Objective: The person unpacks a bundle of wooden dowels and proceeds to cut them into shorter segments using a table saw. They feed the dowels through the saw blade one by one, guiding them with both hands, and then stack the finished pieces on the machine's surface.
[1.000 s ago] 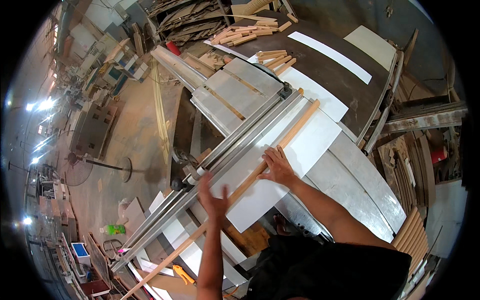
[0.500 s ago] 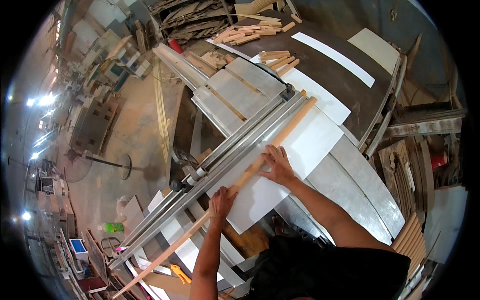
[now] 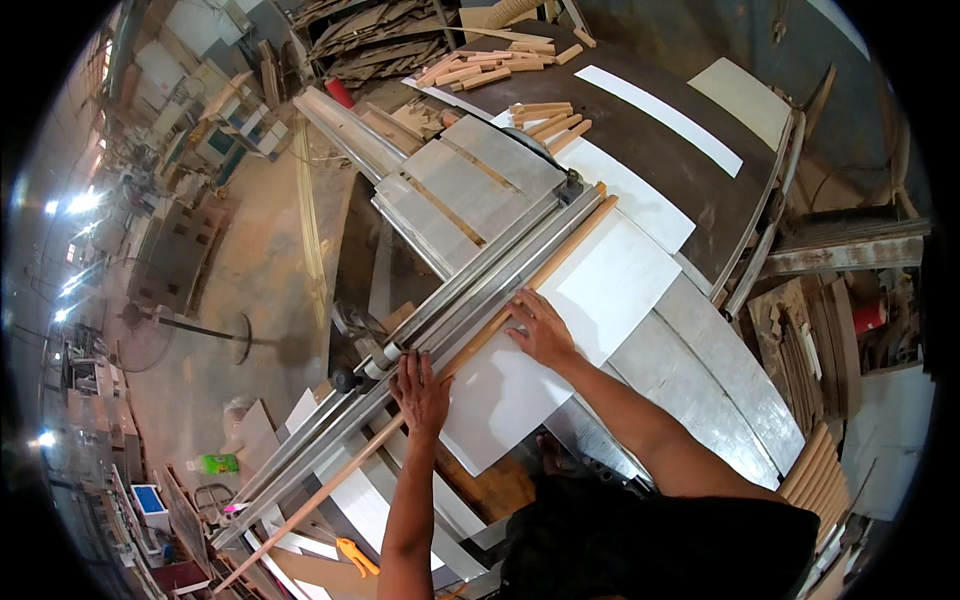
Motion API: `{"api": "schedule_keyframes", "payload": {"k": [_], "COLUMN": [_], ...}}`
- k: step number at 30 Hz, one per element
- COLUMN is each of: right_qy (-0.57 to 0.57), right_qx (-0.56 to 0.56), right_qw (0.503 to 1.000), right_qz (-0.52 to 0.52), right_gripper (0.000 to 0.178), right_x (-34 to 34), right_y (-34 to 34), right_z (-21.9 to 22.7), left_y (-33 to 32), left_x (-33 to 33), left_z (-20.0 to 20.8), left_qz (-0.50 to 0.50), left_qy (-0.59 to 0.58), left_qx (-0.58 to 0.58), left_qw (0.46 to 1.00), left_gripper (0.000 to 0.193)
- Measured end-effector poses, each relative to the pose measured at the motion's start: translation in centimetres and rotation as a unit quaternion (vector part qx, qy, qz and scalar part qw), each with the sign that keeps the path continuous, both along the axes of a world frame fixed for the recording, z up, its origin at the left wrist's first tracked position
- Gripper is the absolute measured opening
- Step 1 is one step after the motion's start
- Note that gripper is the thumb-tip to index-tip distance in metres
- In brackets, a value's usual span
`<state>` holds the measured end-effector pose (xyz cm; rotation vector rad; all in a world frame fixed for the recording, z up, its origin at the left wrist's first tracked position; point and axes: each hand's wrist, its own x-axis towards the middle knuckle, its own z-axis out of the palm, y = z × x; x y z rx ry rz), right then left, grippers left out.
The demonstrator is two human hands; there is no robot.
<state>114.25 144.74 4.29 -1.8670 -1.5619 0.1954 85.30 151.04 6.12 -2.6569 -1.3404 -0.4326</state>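
A long wooden strip [image 3: 568,250] lies slantwise across the bench, along the near side of a metal fence rail [image 3: 500,282]. My left hand [image 3: 420,395] rests over the strip, fingers stretched out and reaching onto the rail, with the thumb at the strip's near side. Farther up, my right hand [image 3: 542,328] has its fingers extended, their tips against the strip's near edge. Neither hand is wrapped around it. Beneath the right hand is a white sheet [image 3: 625,270] on the metal saw table [image 3: 700,370]. The strip's lower end runs out past the left hand.
Several short wood pieces [image 3: 490,68] lie on a dark board at the back, others [image 3: 550,122] near the blade area. Beyond the rail is a slotted metal sliding table [image 3: 450,190]. An orange blow gun [image 3: 356,556] lies lower left. Several strips [image 3: 815,460] are stacked at right.
The strip has turned and moved up to the rail. My left hand has loosened from its grip and spread its fingers over the strip and rail. My right hand has shifted slightly left.
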Motion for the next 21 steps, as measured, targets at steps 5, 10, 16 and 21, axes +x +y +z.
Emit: {"api": "schedule_keyframes", "payload": {"k": [5, 10, 16, 21], "right_qy": [0.112, 0.301, 0.332, 0.408], "right_qx": [0.101, 0.017, -0.001, 0.044], "right_qw": [0.968, 0.885, 0.864, 0.83], "right_qz": [-0.203, -0.355, -0.379, -0.378], "right_gripper": [0.053, 0.07, 0.058, 0.051], "right_x": [3.1, 9.8, 9.7, 10.6], "right_y": [1.0, 5.5, 7.5, 7.4], "right_z": [-2.7, -1.2, 0.6, 0.3], "left_y": [0.6, 0.3, 2.3, 4.5], "left_x": [0.4, 1.6, 4.5, 8.3], "left_z": [-0.5, -0.2, 3.2, 3.0], "left_qz": [0.003, 0.049, -0.036, -0.071], "left_qy": [0.02, 0.032, -0.034, -0.043], "left_qx": [0.027, 0.027, -0.067, -0.123], "left_qw": [0.999, 0.998, 0.997, 0.989], "left_gripper": [0.069, 0.065, 0.073, 0.081]}}
